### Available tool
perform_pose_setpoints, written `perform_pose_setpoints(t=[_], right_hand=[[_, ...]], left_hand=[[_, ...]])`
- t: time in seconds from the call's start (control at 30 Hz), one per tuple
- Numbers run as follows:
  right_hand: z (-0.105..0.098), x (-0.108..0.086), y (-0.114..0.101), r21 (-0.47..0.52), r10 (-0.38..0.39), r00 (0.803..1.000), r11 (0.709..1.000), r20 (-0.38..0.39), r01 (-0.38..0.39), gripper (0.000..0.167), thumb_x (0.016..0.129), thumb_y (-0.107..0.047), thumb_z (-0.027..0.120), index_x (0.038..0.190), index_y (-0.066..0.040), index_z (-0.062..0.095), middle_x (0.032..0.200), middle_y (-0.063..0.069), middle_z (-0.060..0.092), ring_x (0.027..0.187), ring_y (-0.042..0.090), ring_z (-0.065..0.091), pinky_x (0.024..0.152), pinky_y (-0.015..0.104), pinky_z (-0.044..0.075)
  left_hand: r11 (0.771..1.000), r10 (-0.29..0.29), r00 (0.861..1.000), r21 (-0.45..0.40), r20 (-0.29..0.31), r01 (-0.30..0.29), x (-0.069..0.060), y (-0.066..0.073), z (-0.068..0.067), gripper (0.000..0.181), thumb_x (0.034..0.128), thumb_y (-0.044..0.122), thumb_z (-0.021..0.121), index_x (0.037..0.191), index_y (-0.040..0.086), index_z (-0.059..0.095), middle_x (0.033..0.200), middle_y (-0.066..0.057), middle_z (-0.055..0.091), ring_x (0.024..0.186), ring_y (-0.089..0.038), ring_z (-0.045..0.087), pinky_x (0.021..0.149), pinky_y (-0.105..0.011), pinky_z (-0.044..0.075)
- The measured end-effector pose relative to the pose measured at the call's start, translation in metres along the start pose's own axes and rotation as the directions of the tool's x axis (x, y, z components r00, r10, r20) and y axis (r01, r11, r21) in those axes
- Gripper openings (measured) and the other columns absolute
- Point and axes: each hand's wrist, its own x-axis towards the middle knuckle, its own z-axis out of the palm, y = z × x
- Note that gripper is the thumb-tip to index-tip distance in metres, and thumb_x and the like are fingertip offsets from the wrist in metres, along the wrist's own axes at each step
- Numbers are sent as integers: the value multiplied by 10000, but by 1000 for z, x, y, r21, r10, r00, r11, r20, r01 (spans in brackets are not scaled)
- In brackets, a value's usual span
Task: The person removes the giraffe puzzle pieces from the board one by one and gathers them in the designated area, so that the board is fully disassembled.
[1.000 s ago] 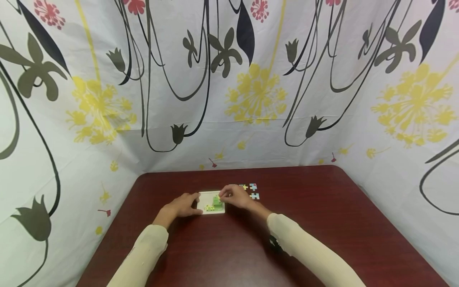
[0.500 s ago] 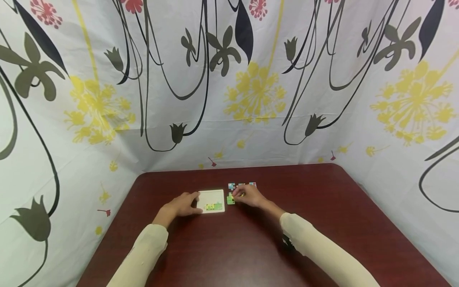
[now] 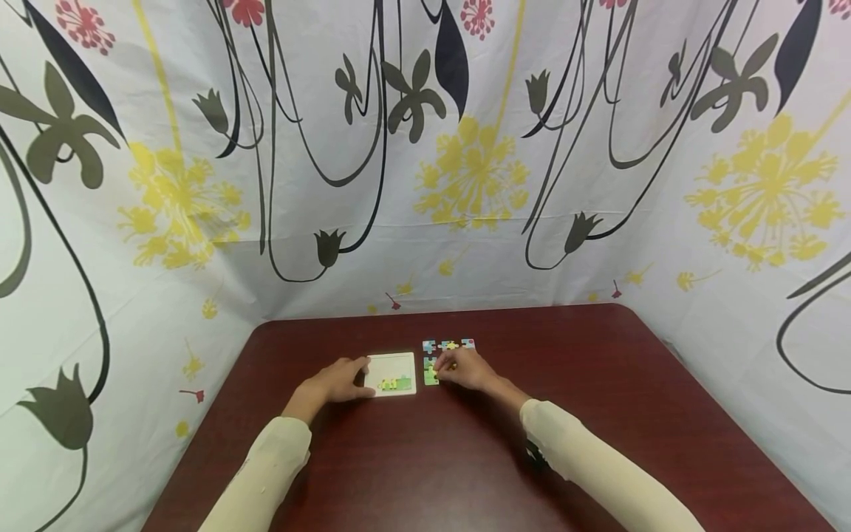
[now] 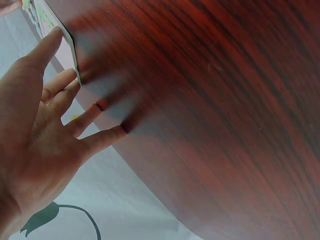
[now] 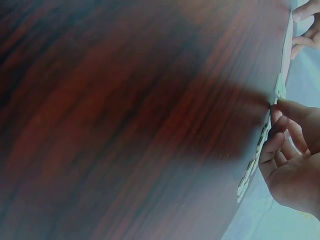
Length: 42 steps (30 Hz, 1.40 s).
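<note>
A white puzzle tray [image 3: 388,367] lies on the table, with green and yellow puzzle pieces [image 3: 396,384] along its near right part. My left hand [image 3: 337,380] rests at its left side. In the left wrist view the thumb [image 4: 50,42] touches the tray's rim and the other fingers are spread, fairly straight, some on the table. Just right of the tray my right hand [image 3: 467,369] pinches a green puzzle piece [image 3: 431,375] low at the table. In the right wrist view its thumb and index fingertips meet at the edge of the pieces; the curled fingers hide part of them.
Several loose puzzle pieces [image 3: 448,345] lie behind the right hand, partly covered by it. The dark red wooden table [image 3: 412,458] has rounded far corners. A white floral cloth [image 3: 425,258] hangs along the back and both sides.
My right hand has carried a green piece from over the tray to the table on its right, then shifted it slightly nearer. My left hand has stayed at the tray.
</note>
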Motion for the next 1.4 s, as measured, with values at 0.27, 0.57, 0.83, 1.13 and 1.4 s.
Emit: perform_pose_setpoints(t=[0.27, 0.57, 0.83, 1.13, 1.4], right_hand=[[-1, -2, -3, 1, 12, 1000, 1000, 0, -12, 63, 937, -75, 755, 982, -92, 796, 957, 1, 777, 722, 48, 600, 636, 241, 469], [2, 1, -6, 8, -4, 1000, 1000, -3, 4, 79, 912, -71, 778, 989, -74, 795, 935, -4, 776, 757, 86, 648, 660, 244, 496], [8, 8, -17, 11, -64, 998, 998, 1, 64, 112, 911, -18, 746, 1009, -48, 790, 985, 44, 785, 786, 104, 680, 657, 229, 498], [17, 18, -35, 67, -84, 996, 994, 40, 81, 125, 925, -57, 772, 1047, -33, 786, 940, 37, 774, 808, 149, 702, 694, 234, 511], [29, 27, -41, 39, -102, 993, 994, 53, 100, 157, 912, -98, 798, 1067, -68, 798, 882, -13, 773, 753, 41, 679, 710, 219, 529]], left_hand=[[1000, 2, 1000, 0, 1, -2, 0, 2, -2, 629, 927, 404, 793, 1425, 96, 561, 1184, -31, 603, 1116, -238, 551, 987, -497, 473], [1000, 10, 1000, -10, 3, -10, -2, 2, -2, 659, 921, 391, 803, 1439, 74, 550, 1173, -28, 609, 1095, -228, 553, 977, -487, 477], [1000, 19, 1000, -17, 14, -18, -3, 3, -5, 673, 928, 373, 798, 1462, 61, 531, 1165, -26, 597, 1092, -222, 539, 977, -481, 472], [1000, 7, 1000, -21, 19, -7, -3, 3, -4, 684, 933, 368, 794, 1476, 58, 518, 1185, -39, 591, 1151, -251, 536, 1002, -494, 461], [1000, -12, 1000, -20, 27, 13, -5, 4, -5, 696, 939, 382, 785, 1495, 70, 505, 1241, -58, 588, 1217, -280, 533, 1023, -512, 454]])
